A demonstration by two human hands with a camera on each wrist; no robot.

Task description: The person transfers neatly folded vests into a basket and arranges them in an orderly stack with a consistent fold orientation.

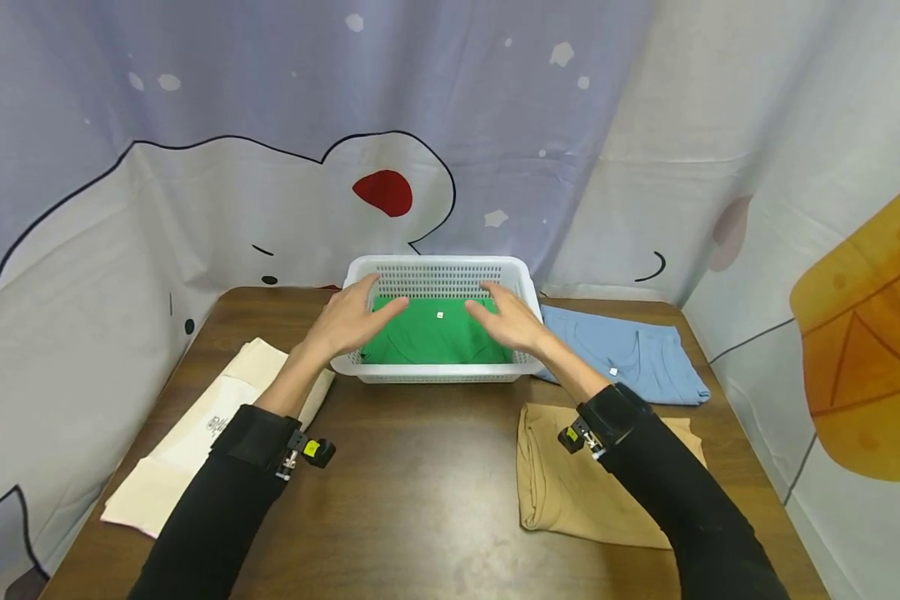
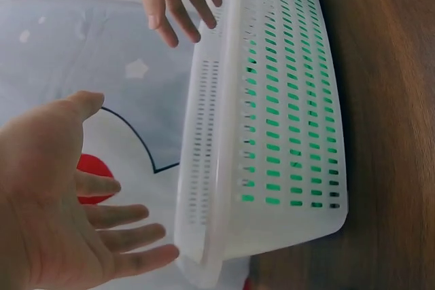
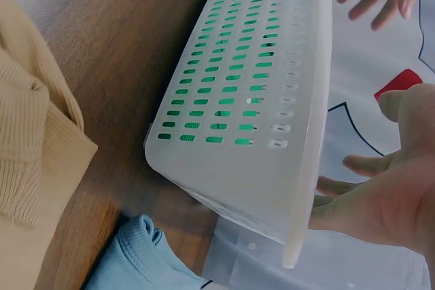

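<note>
Green cloth lies exposed in head view (wrist views: through basket slots); 2 hands, fingers released.

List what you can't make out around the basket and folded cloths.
Right wrist view: ends of the lowest fingers on the right hand, hidden behind the basket rim.
Right wrist view: rest of the blue cloth, cut off by the bottom edge.
Head view: print on the cream cloth, too small to read.
Head view: part of the tan cloth, hidden behind the right sleeve.
</note>
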